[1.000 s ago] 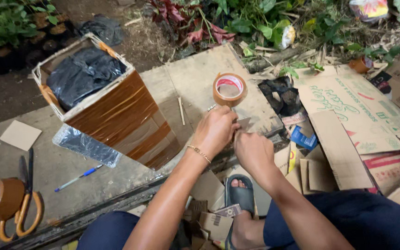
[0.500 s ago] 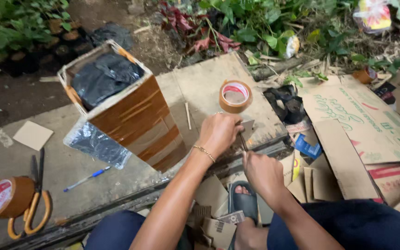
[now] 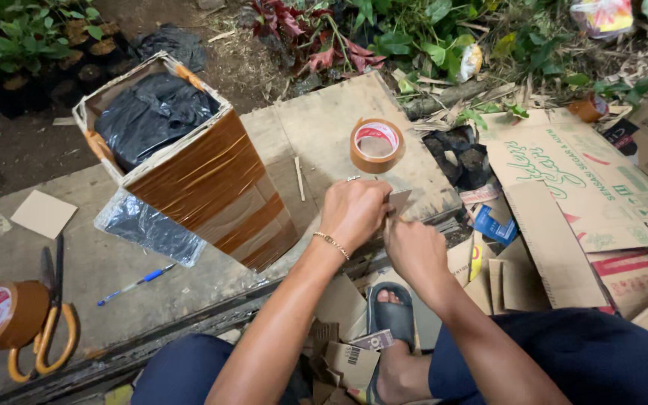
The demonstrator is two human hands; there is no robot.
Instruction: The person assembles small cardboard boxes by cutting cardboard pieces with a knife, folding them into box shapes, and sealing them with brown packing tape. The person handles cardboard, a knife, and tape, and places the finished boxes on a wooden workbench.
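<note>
holding a small piece of cardboard (image 3: 398, 201) between us, we have our left hand (image 3: 354, 212) curled around its near edge and our right hand (image 3: 414, 251) pinching it from below, both closed on the piece just above the edge of the wooden board (image 3: 324, 120). we judge the step in hand to be shaping or trimming this scrap; whether a blade sits in either hand we cannot tell, since the fingers cover it. the next move calls for a firm grip with the left while the right works along the edge, and for keeping the piece clear of our sandalled foot (image 3: 391, 315) just below the hands.

just beyond the hands a roll of brown tape (image 3: 377, 145) stands on the board. to the left of the hands is an open cardboard box (image 3: 211, 187), wrapped in brown tape and lined with black plastic (image 3: 151, 112), with a sheet of clear plastic (image 3: 148, 225) lying at its foot. nearer us on that side lies a blue pen (image 3: 136, 283), and far left a second tape roll (image 3: 1, 315) touches orange-handled scissors (image 3: 50, 330). to the right of the hands flattened cardboard sheets (image 3: 564, 187) are spread about, with plants (image 3: 414, 37) beyond.
</note>
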